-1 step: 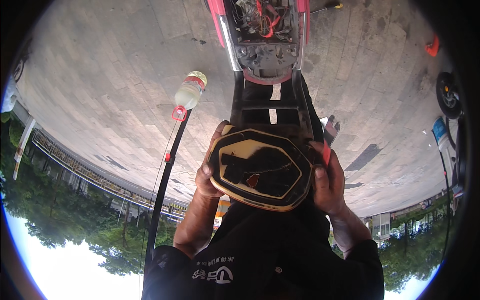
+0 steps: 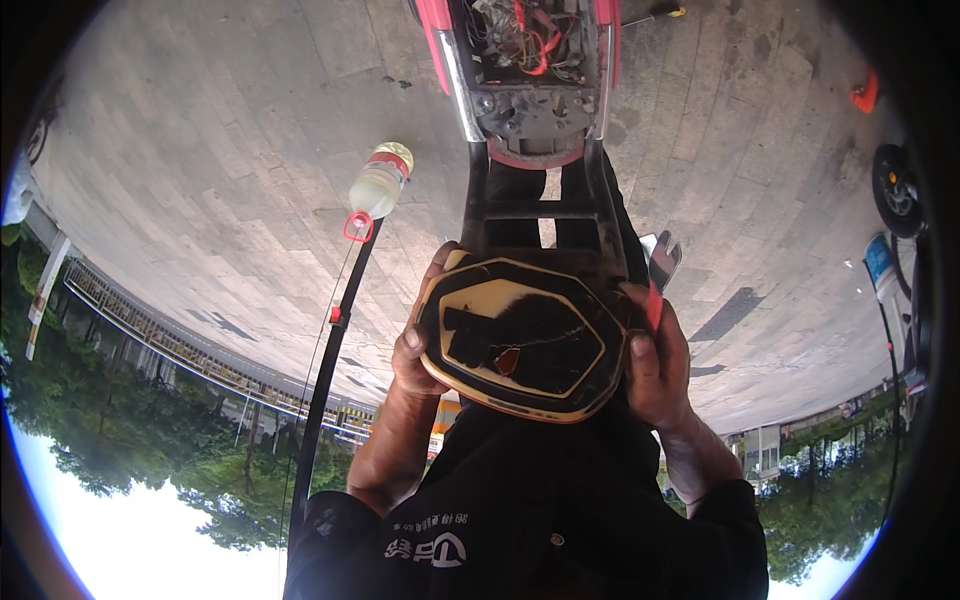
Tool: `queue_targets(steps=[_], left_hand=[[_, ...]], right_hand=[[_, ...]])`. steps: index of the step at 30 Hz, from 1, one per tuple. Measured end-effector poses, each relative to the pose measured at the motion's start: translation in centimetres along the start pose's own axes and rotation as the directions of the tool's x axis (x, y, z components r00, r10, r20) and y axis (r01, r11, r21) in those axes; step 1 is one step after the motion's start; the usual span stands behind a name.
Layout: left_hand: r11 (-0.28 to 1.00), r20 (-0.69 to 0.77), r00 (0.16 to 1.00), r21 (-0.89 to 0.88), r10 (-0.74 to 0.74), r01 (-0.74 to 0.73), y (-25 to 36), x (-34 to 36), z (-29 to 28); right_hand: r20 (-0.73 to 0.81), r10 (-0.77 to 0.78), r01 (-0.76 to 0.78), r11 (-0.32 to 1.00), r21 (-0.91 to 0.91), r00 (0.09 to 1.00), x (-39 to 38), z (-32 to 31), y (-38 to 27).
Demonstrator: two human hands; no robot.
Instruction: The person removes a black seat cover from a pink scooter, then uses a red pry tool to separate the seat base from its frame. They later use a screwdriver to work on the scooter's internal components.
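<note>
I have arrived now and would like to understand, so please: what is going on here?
A person in a black shirt holds a worn black-and-cream pad with both bare hands, the left hand at its left edge and the right hand at its right edge. Ahead is a pink-sided vehicle frame with its wires exposed. A bottle of pale liquid is on the paving to the left. I cannot tell whether the pad is fixed to the frame.

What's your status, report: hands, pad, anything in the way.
Left hand gripping black-and-tan pad at left edge, right hand at right edge. Pad's hexagon-outlined face toward camera. Dark frame just beyond, contact unclear; red-and-dark item by right hand.
</note>
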State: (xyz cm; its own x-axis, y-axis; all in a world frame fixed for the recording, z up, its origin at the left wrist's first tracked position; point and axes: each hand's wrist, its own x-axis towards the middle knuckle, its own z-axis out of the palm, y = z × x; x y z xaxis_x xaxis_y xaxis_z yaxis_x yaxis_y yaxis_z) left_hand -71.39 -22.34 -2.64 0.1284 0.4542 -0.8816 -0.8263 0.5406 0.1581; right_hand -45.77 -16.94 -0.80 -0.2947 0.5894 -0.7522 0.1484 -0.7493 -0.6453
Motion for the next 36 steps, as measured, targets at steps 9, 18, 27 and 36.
queue_targets(steps=[9, 18, 27, 36], left_hand=[[0.995, -0.072, 0.993, 0.043, 0.092, -0.09, -0.8, -0.7, 0.5], [0.999, -0.083, 0.995, 0.024, 0.05, -0.048, -0.3, -0.4, 1.1], [0.99, -0.014, 1.0, -0.141, 0.012, -0.014, 0.3, 0.2, -0.3], [0.988, -0.043, 0.999, -0.152, 0.011, -0.018, 0.6, 0.0, -0.4]], right_hand=[[-0.042, 0.043, -0.043, 0.999, 0.007, 0.998, 0.3, 0.6, -0.4], [-0.094, 0.026, -0.031, 0.998, -0.053, 0.995, 0.2, 1.2, -0.4], [-0.036, 0.037, -0.041, 0.994, -0.106, 0.999, -0.8, 1.8, -1.6], [0.107, 0.039, -0.026, 0.992, -0.125, 0.994, -0.8, 1.8, -3.1]])
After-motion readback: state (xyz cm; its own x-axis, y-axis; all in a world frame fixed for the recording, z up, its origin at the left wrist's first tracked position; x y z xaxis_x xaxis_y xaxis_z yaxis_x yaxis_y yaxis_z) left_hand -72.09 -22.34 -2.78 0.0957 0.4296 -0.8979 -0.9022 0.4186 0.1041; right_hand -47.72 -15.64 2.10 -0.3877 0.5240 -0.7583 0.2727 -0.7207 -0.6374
